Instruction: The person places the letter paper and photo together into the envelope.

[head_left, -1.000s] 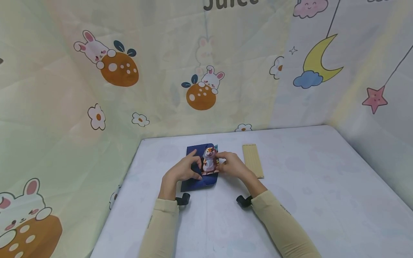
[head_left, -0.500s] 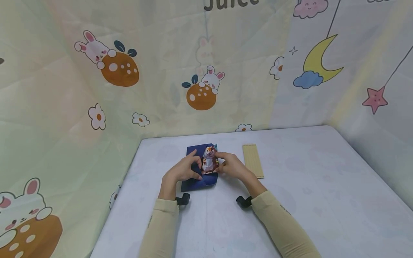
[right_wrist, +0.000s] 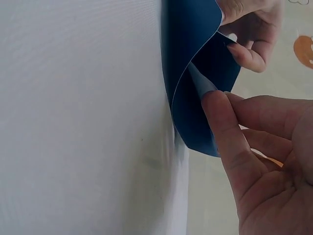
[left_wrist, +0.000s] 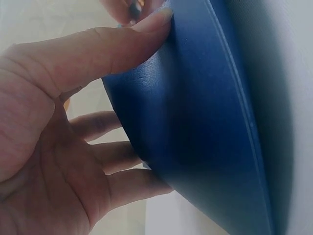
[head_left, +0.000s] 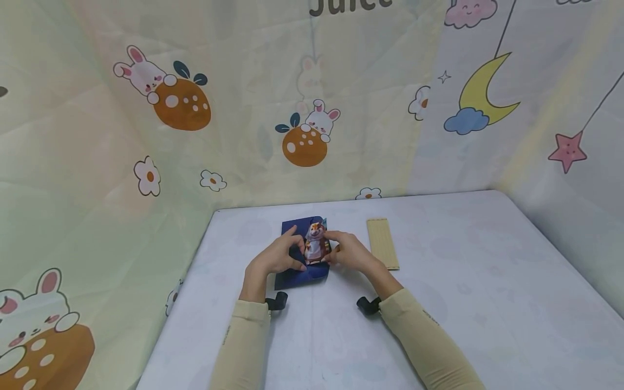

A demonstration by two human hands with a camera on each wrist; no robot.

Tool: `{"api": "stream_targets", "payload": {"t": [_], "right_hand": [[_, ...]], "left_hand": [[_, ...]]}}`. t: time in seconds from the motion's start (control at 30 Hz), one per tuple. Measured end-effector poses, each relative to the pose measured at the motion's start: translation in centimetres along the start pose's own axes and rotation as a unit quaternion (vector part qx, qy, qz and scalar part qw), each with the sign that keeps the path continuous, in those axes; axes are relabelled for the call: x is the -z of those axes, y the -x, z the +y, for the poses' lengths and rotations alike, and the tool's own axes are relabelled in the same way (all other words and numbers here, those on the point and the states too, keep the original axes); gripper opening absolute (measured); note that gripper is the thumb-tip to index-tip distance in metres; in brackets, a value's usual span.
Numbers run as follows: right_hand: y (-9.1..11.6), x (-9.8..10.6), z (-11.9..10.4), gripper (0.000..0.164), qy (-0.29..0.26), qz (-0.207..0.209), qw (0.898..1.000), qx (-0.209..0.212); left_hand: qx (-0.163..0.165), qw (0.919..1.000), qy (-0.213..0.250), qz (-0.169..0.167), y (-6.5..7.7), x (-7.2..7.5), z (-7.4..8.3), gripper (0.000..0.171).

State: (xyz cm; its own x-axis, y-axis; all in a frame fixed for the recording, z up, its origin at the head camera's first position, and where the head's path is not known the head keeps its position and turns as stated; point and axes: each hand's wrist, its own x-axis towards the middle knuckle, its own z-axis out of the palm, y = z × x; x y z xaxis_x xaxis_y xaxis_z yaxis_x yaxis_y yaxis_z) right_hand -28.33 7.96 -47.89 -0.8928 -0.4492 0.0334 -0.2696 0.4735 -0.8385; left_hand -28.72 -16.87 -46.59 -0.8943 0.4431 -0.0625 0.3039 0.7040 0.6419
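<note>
A dark blue folder [head_left: 294, 279] with a curved flap lies near the far side of the table. My left hand [head_left: 278, 253] pinches the folder's edge; in the left wrist view its thumb [left_wrist: 146, 24] presses the blue sheet [left_wrist: 195, 122], with the other fingers behind. A picture card [head_left: 316, 248] of a cartoon animal in a robe stands over the folder. Its right edge is pinched between thumb and fingers of my right hand [head_left: 355, 250]. In the right wrist view the card's pale back [right_wrist: 201, 81] sits between the folder's two parted blue layers; its lower part is hidden.
A beige ribbed strip [head_left: 382, 244] lies on the white table [head_left: 439, 303], right of my right hand. Printed cloth walls [head_left: 244, 135] rise behind and beside the table. Each wrist wears a black camera mount [head_left: 369, 305].
The card has shifted slightly left and tilted a little, with my right fingers following it. My left hand stays almost still on the folder.
</note>
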Motion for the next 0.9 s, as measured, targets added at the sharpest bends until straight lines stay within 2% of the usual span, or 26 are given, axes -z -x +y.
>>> {"api": "stream_targets", "payload": {"t": [0.6, 0.9], "right_hand": [[-0.2, -0.8, -0.1, 0.066, 0.014, -0.013, 0.999, 0.034], [-0.2, -1.3, -0.3, 0.069, 0.014, -0.021, 1.0, 0.019]], "left_hand": [[0.001, 0.9999, -0.004, 0.011, -0.1, -0.2, -0.1, 0.038], [-0.001, 1.0, -0.002, 0.009, -0.1, -0.1, -0.1, 0.038]]}}
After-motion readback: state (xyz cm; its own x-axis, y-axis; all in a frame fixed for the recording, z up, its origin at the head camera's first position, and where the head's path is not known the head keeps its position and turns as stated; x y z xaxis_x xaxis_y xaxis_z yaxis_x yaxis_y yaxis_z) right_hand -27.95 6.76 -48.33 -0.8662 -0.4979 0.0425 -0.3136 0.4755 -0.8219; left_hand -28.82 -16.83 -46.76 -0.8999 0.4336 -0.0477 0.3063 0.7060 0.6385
